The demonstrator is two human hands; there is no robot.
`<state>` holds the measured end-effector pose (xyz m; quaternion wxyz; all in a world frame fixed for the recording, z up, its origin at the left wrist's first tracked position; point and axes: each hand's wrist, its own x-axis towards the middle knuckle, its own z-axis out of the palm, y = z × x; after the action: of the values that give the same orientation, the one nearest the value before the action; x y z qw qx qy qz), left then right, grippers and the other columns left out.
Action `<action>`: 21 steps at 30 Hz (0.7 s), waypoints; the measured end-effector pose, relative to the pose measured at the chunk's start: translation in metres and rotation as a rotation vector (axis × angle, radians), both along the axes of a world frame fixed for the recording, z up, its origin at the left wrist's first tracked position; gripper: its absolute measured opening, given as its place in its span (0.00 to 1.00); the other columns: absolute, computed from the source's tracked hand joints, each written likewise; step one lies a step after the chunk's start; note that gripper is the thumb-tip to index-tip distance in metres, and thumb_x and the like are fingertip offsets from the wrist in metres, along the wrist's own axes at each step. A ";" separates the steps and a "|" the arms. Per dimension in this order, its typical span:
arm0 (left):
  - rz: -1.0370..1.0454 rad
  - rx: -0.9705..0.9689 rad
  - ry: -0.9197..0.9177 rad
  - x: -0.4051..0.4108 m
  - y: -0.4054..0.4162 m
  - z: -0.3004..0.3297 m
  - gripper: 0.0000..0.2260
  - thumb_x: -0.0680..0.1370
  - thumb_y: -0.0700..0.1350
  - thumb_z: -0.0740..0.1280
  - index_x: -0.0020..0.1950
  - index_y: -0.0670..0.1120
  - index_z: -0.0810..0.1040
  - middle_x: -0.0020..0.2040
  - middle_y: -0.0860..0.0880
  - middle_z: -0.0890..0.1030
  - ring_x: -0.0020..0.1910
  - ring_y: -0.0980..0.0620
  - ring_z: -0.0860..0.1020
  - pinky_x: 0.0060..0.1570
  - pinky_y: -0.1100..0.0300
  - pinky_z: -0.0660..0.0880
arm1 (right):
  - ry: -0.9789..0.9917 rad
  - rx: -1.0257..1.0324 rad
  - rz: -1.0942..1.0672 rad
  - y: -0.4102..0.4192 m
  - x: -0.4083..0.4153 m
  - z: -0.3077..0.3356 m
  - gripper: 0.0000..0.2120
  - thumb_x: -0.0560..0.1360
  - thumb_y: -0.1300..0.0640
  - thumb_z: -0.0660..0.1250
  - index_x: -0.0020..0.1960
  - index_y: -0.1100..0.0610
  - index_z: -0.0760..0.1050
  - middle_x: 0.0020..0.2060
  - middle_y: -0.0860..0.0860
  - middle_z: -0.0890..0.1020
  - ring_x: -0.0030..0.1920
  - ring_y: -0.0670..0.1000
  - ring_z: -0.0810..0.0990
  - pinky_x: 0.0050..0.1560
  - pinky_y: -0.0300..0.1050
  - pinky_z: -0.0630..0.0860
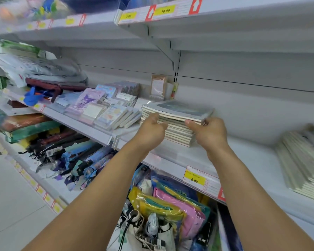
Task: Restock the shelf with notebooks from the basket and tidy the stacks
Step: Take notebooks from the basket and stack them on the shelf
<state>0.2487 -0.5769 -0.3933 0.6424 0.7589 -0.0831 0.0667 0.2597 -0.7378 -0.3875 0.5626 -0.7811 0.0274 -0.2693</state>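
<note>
I see the notebook stack (174,120) sitting on the shelf (216,156), midway between front lip and back wall. My left hand (152,129) grips its left end, my right hand (209,132) grips the front right corner. Another stack (303,163) lies toward the shelf's right end.

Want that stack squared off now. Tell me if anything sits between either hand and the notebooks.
Nothing visible does. The left hand and right hand already grip opposite ends of the notebook stack on the shelf.
</note>
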 end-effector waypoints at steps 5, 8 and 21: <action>0.008 0.084 -0.050 0.010 -0.008 -0.002 0.25 0.84 0.44 0.58 0.79 0.46 0.55 0.80 0.54 0.43 0.79 0.53 0.50 0.69 0.62 0.55 | 0.053 -0.225 -0.031 0.000 0.007 -0.004 0.14 0.80 0.49 0.65 0.53 0.61 0.78 0.51 0.56 0.82 0.53 0.58 0.79 0.54 0.49 0.76; 0.029 0.174 -0.085 0.015 -0.010 0.000 0.24 0.84 0.44 0.57 0.79 0.46 0.56 0.80 0.54 0.44 0.78 0.51 0.52 0.64 0.65 0.57 | 0.031 -0.316 -0.071 0.000 0.011 -0.007 0.13 0.82 0.51 0.60 0.47 0.59 0.75 0.49 0.57 0.81 0.53 0.61 0.78 0.47 0.46 0.71; 0.049 0.532 -0.199 0.034 0.005 -0.013 0.26 0.83 0.47 0.59 0.80 0.47 0.54 0.80 0.49 0.47 0.78 0.47 0.54 0.73 0.58 0.54 | 0.071 -0.188 -0.091 -0.002 0.011 -0.008 0.14 0.78 0.46 0.65 0.54 0.55 0.81 0.48 0.52 0.82 0.51 0.59 0.80 0.54 0.57 0.80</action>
<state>0.2825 -0.5720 -0.4058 0.4076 0.8923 -0.1422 0.1322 0.2706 -0.7393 -0.3952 0.4728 -0.8375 0.0574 -0.2678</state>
